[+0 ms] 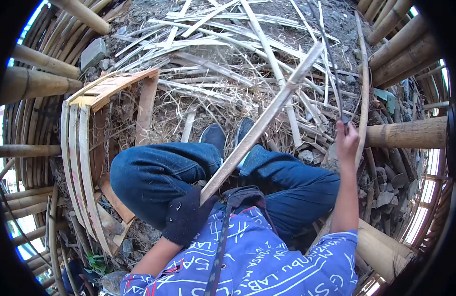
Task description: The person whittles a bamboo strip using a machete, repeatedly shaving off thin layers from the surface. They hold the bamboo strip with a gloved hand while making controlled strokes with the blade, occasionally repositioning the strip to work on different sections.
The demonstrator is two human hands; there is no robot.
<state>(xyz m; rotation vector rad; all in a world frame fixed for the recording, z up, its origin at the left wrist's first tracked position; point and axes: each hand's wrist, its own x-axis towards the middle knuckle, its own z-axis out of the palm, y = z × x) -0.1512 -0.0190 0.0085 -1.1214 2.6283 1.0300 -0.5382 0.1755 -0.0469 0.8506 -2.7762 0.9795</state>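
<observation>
My left hand [186,214], in a dark glove, is closed round the lower end of a long flat bamboo strip [260,118]. The strip slants up and to the right, over my legs and past my shoes. Out to the right, my bare right hand [347,140] is closed on the dark handle of a long thin blade [331,64], which points up and away from me. Blade and strip are apart. A dark strap [219,246] runs down over the patterned shirt.
A wooden slatted crate [80,163] stands to my left. Split bamboo strips [208,42] and shavings litter the ground ahead. Thick bamboo poles [410,133] flank me on both sides. A grey block [93,53] lies at the upper left, and stones [384,199] at the right.
</observation>
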